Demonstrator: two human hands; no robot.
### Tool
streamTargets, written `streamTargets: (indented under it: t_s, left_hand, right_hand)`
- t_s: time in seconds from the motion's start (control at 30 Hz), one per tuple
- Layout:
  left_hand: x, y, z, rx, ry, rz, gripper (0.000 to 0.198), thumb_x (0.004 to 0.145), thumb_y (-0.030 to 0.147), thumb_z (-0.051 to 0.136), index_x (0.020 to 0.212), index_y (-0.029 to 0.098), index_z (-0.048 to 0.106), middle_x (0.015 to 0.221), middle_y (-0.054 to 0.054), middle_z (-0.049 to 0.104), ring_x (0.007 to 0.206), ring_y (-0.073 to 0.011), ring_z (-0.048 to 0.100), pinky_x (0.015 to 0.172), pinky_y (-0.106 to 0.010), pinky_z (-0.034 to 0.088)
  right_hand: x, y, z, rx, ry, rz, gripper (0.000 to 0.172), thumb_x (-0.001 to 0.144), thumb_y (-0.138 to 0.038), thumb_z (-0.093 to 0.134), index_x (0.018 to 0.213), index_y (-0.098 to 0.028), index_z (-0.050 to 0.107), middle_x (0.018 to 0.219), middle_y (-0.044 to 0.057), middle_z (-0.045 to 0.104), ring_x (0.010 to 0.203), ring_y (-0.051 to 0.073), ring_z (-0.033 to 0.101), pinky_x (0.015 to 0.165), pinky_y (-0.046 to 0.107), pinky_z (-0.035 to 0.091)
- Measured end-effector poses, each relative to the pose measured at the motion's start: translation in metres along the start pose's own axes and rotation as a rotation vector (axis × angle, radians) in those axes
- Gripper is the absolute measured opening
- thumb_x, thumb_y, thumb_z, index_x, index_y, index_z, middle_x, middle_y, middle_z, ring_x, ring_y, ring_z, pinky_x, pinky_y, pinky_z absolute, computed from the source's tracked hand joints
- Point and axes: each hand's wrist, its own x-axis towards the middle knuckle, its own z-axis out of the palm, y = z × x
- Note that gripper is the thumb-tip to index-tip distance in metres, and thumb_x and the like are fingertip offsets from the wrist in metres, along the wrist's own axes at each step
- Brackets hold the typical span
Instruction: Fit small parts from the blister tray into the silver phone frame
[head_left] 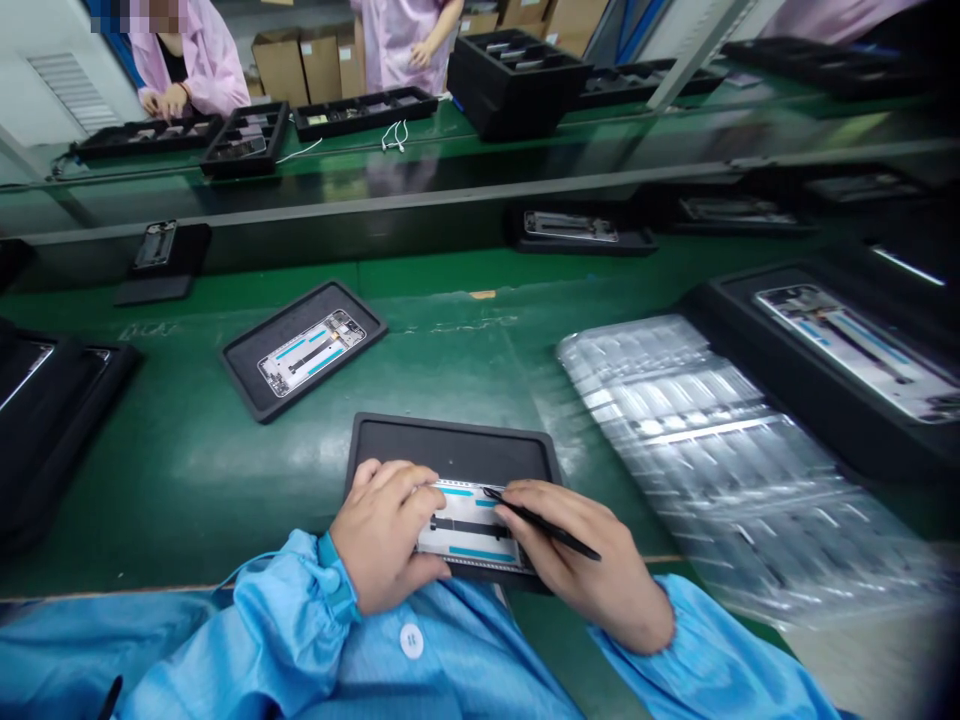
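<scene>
A phone frame (469, 530) with light-blue strips and a dark ribbon cable lies in a black tray (450, 440) close in front of me. My left hand (390, 530) grips its left end, fingers at the far edge and thumb at the near one, covering that end. Between the fingers and thumb of my right hand (581, 545) are thin black tweezers (555, 530). Their tip points at the frame's far side, by a blue strip; whether it touches cannot be made out. My right hand partly covers the frame's right end.
Another phone frame (311, 353) rests in a tilted tray ahead on the left. Clear plastic blister trays (720, 450) lie to the right, beside black trays with a further frame (862, 350). Dark trays (52, 440) stand at left. Across a rail, people in pink (191, 70) work.
</scene>
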Motion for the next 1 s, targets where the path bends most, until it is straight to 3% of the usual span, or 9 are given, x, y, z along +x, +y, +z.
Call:
streamTargets:
  t_s: [0.43, 0.57, 0.67, 0.73, 0.8, 0.9, 1.0]
  left_hand:
    - [0.0, 0.002, 0.001, 0.007, 0.023, 0.025, 0.058, 0.07, 0.045, 0.08, 0.117, 0.024, 0.054, 0.135, -0.01, 0.057, 0.123, -0.0325, 0.051, 0.105, -0.057, 0.034]
    - [-0.01, -0.002, -0.002, 0.047, 0.22, 0.0, 0.03, 0.084, 0.032, 0.068, 0.109, 0.022, 0.056, 0.125, -0.009, 0.06, 0.122, -0.0295, 0.051, 0.104, -0.053, 0.038]
    - [-0.021, -0.013, -0.008, 0.137, 0.415, -0.175, 0.017, 0.088, 0.023, 0.059, 0.105, 0.021, 0.057, 0.118, -0.01, 0.058, 0.119, -0.0287, 0.052, 0.103, -0.053, 0.041]
    - [-0.027, -0.021, -0.01, 0.13, 0.462, -0.264, 0.017, 0.088, 0.02, 0.056, 0.105, 0.02, 0.056, 0.117, -0.011, 0.055, 0.114, -0.0264, 0.054, 0.099, -0.048, 0.046]
    - [-0.03, -0.025, -0.011, 0.086, 0.458, -0.272, 0.018, 0.088, 0.016, 0.052, 0.105, 0.02, 0.055, 0.115, -0.01, 0.054, 0.11, -0.0234, 0.056, 0.095, -0.043, 0.051]
    - [-0.029, -0.03, -0.016, 0.083, 0.511, -0.234, 0.017, 0.088, 0.013, 0.049, 0.102, 0.02, 0.055, 0.111, -0.009, 0.056, 0.106, -0.0217, 0.057, 0.093, -0.04, 0.051]
    - [-0.023, -0.04, -0.032, 0.158, 0.651, -0.22, 0.013, 0.089, 0.015, 0.05, 0.099, 0.021, 0.056, 0.107, -0.008, 0.058, 0.108, -0.0239, 0.055, 0.096, -0.044, 0.048]
  right_hand:
    - [-0.003, 0.002, -0.002, -0.008, 0.005, -0.026, 0.012, 0.088, -0.018, 0.063, 0.099, -0.023, 0.065, 0.091, 0.005, 0.074, 0.085, 0.019, 0.072, 0.08, 0.032, 0.06]
    - [-0.009, -0.009, -0.023, -0.043, 0.001, -0.061, 0.017, 0.087, -0.014, 0.057, 0.1, -0.021, 0.063, 0.1, 0.009, 0.07, 0.094, 0.022, 0.07, 0.082, 0.033, 0.059]
    - [-0.016, -0.024, -0.027, -0.169, -0.214, -0.15, 0.03, 0.085, -0.014, 0.052, 0.113, -0.021, 0.062, 0.115, 0.012, 0.067, 0.103, 0.024, 0.067, 0.086, 0.036, 0.058]
    - [-0.018, -0.033, -0.018, -0.251, -0.383, -0.166, 0.03, 0.082, -0.014, 0.053, 0.11, -0.021, 0.062, 0.11, 0.01, 0.068, 0.095, 0.024, 0.068, 0.081, 0.037, 0.059]
    - [-0.019, -0.039, -0.004, -0.298, -0.462, -0.155, 0.024, 0.079, -0.01, 0.051, 0.098, -0.022, 0.062, 0.096, 0.006, 0.068, 0.081, 0.02, 0.067, 0.074, 0.033, 0.058]
    - [-0.02, -0.042, 0.007, -0.308, -0.444, -0.183, 0.024, 0.076, -0.006, 0.048, 0.091, -0.022, 0.059, 0.086, 0.004, 0.066, 0.07, 0.017, 0.065, 0.067, 0.028, 0.056]
    - [-0.011, -0.034, -0.01, -0.298, -0.394, -0.255, 0.025, 0.077, -0.009, 0.049, 0.095, -0.024, 0.058, 0.089, 0.004, 0.068, 0.073, 0.019, 0.067, 0.067, 0.029, 0.056]
